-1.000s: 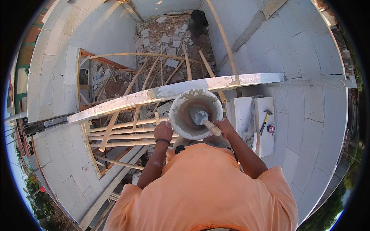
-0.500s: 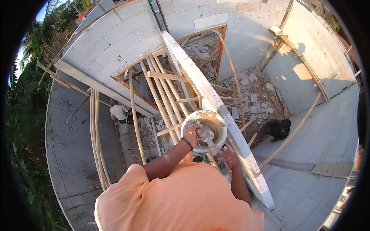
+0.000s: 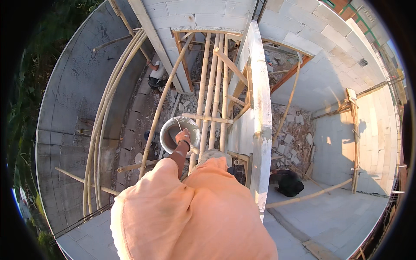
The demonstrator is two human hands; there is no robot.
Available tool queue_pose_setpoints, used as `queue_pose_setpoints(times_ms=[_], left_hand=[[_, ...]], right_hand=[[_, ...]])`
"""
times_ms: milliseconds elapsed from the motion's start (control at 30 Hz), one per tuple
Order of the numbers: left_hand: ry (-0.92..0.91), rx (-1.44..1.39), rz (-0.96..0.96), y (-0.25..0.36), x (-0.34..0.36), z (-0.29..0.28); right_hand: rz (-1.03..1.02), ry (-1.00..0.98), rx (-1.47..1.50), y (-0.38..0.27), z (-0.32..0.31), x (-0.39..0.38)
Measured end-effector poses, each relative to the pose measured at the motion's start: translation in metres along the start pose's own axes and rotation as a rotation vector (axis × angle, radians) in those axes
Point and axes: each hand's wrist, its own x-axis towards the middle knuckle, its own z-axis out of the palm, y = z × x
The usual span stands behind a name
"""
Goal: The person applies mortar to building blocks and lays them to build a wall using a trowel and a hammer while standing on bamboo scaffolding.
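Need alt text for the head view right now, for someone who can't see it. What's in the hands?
The person's left hand grips the rim of a round grey metal bucket, held out over bamboo pole scaffolding high above a rubble-strewn floor. The right hand is hidden behind the orange shirt. A white block wall top runs alongside, and two people work below.

One bucket (image 3: 179,134) hangs over the bamboo scaffold, and one hand (image 3: 183,137) grips its rim; the second hand is hidden behind the orange shirt. Three long bamboo poles (image 3: 215,93) run side by side along the near side of the one block wall (image 3: 261,117), with one crosspiece (image 3: 207,118) lying over them. Two other people are on the ground below: one (image 3: 154,73) at the far left corner, one (image 3: 289,182) crouched right of the wall.
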Motion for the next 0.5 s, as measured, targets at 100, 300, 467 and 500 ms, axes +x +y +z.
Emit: queue_pose_setpoints(times_ms=[100,300,467,500], left_hand=[[0.160,0.063,-0.053,-0.007,0.006,-0.039],[0.282,0.055,-0.193,-0.029,-0.004,-0.104],[0.202,-0.189,-0.253,-0.048,0.016,-0.097],[0.178,-0.194,-0.247,-0.041,0.016,-0.093]], right_hand=[[-0.009,-0.007,0.006,0.000,-0.003,-0.004],[-0.046,-0.052,0.038,0.006,0.004,-0.008],[-0.203,-0.215,0.181,0.028,-0.010,0.001],[-0.214,-0.223,0.216,0.031,-0.008,-0.001]])
